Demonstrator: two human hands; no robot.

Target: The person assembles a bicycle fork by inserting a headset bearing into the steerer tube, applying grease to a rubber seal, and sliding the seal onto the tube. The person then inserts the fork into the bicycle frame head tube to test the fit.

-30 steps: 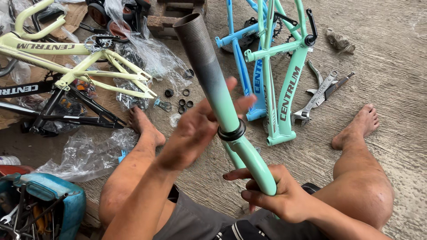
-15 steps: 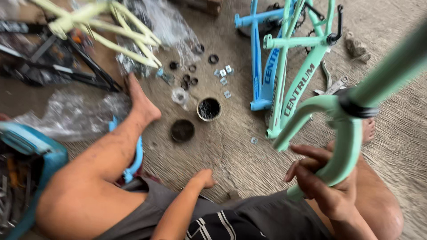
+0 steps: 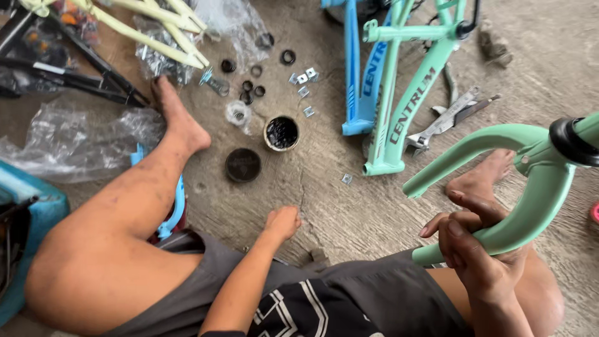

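Note:
My right hand (image 3: pixel 477 249) grips one leg of a mint green bicycle fork (image 3: pixel 518 171), held above my right leg at the right edge of view. A black ring (image 3: pixel 571 142) sits at the fork's crown, and the steerer runs out of frame. My left hand (image 3: pixel 282 223) rests low on the concrete floor between my legs, fingers curled under; nothing shows in it. Just ahead of it stand an open round tin of dark grease (image 3: pixel 282 133) and its dark lid (image 3: pixel 243 165).
Mint green (image 3: pixel 399 106) and blue (image 3: pixel 355 75) bike frames lie ahead with a metal wrench (image 3: pixel 446 122) beside them. Small rings and metal clips (image 3: pixel 302 81) are scattered about. A cream frame (image 3: pixel 156 25) and plastic wrap (image 3: pixel 68 140) are on the left, and a blue toolbox (image 3: pixel 28 218) at the left edge.
My left hand let go of the fork's steerer and dropped to the floor. The fork swung off to the right in my right hand, and my view tilted down.

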